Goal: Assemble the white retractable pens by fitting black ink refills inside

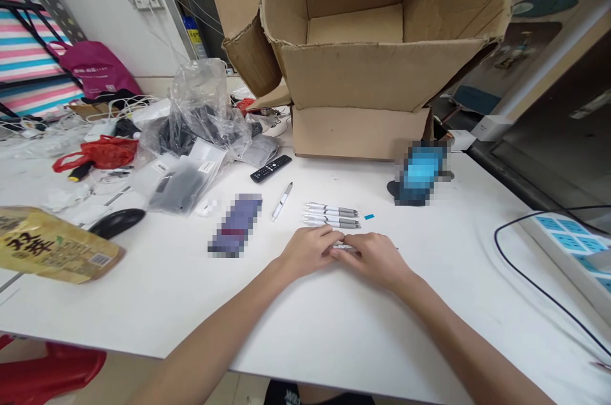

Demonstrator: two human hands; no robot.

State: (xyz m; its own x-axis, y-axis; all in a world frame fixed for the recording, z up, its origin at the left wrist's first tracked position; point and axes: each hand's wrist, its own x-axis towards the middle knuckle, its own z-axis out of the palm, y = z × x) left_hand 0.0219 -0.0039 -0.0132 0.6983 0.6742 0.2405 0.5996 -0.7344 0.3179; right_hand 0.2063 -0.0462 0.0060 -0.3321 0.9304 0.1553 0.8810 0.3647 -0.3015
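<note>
Glossy white plastic pens with matt grey grips lie on the smooth white laminate tabletop, and a matching glossy white plastic pen sits nearer its front edge. Beyond them stand a rough brown corrugated cardboard box with creased flaps and a glossy black plastic remote control; a crinkled clear polythene bag shines further left.

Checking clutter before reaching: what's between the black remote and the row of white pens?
In the head view, one loose white pen lies between the black remote and the row of white pens, angled and touching neither.
</note>
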